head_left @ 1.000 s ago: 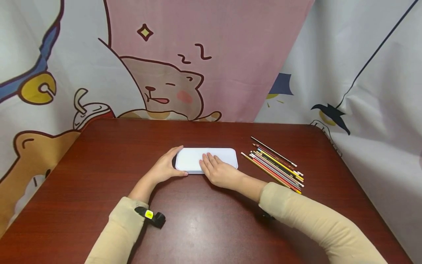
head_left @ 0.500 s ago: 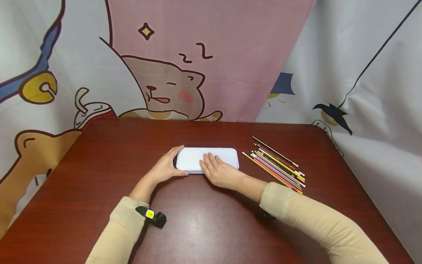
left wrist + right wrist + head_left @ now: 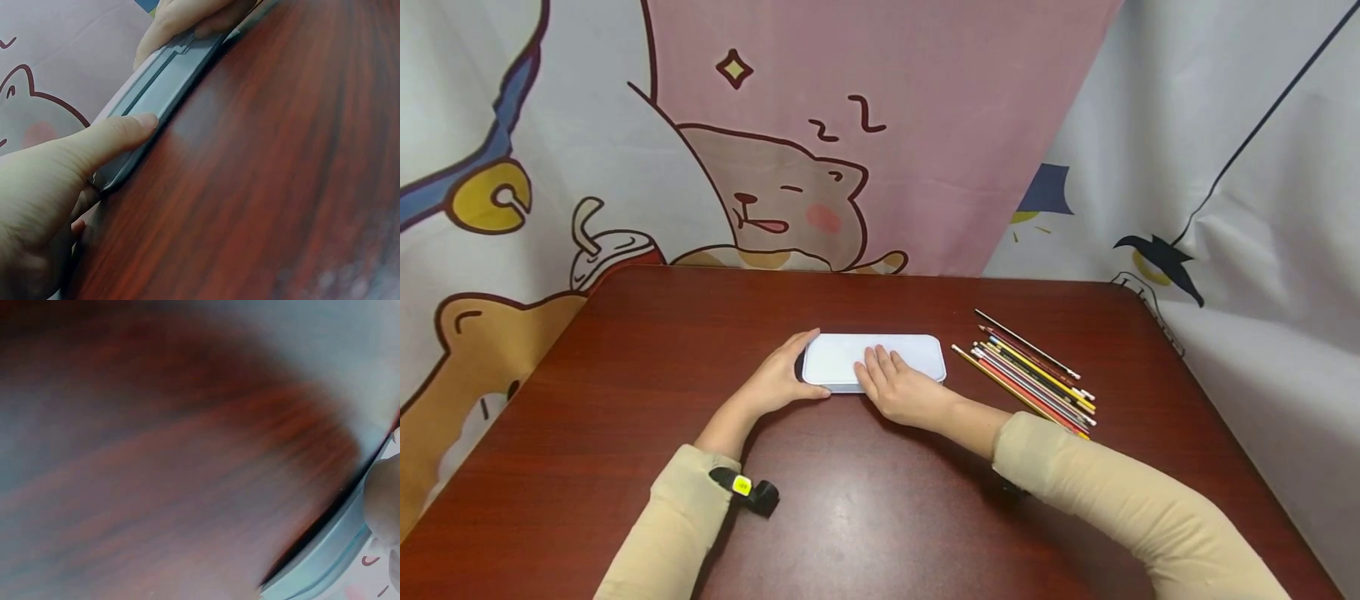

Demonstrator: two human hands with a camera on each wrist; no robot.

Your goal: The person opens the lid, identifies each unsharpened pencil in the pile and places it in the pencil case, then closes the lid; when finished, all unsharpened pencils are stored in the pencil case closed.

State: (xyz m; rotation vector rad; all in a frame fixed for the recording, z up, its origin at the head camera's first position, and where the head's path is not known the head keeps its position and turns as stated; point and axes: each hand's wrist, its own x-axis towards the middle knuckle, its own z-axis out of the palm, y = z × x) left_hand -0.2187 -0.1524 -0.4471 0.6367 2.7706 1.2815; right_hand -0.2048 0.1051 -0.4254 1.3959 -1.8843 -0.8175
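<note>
A flat white pencil case (image 3: 835, 357) with rounded corners lies lengthwise on the table, its lid down. My left hand (image 3: 775, 379) grips its left end, thumb at the front side and fingers round the back. In the left wrist view, the thumb (image 3: 128, 132) lies against the grey side of the case (image 3: 164, 87), below a dark seam. My right hand (image 3: 904, 393) rests on the lid right of its middle with straight fingers; its thumb is hidden in the head view. Part of that hand (image 3: 382, 500) shows at the case's edge in the right wrist view.
Several pencils (image 3: 1033, 393) in mixed colours lie slanted in a loose bundle right of the case, near the right forearm. One dark pencil (image 3: 1028, 343) lies apart behind them. A printed cloth (image 3: 947, 142) hangs behind the dark red wooden table (image 3: 700, 317).
Both hands stay in place on the pencil case. The whole head view shifts very slightly; nothing else visibly moves.
</note>
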